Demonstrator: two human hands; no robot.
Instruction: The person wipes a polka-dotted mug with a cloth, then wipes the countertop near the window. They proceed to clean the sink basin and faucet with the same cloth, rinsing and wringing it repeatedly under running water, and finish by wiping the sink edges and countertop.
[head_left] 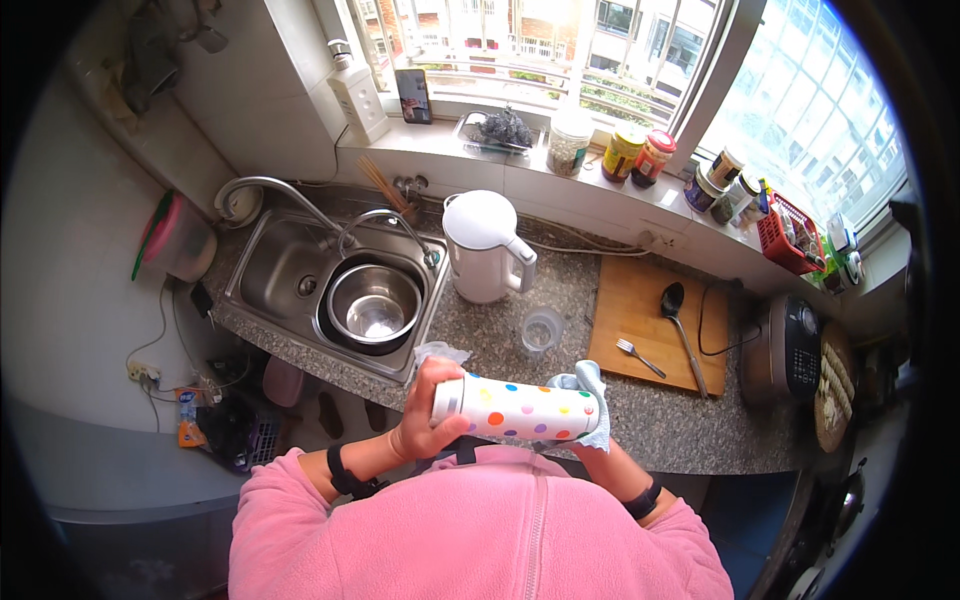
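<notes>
A white flask (525, 408) with coloured polka dots lies on its side in the air before my chest, at the counter's near edge. My left hand (432, 408) is closed around its pale left end, thumb in front. Against the flask's right end my right hand (594, 453) presses a light blue cloth (588, 384), which wraps over and under that end. Most of the right fingers are hidden behind flask and cloth. A crumpled whitish piece (442, 352), perhaps tissue or plastic, shows just beyond my left hand.
Beyond the flask stand a clear cup (541, 329) and a white kettle (480, 245). At left, a steel sink (262, 252) holds a metal bowl (374, 302). To the right, a cutting board (630, 300) carries a fork (640, 357) and a spoon (684, 335), near a rice cooker (782, 350).
</notes>
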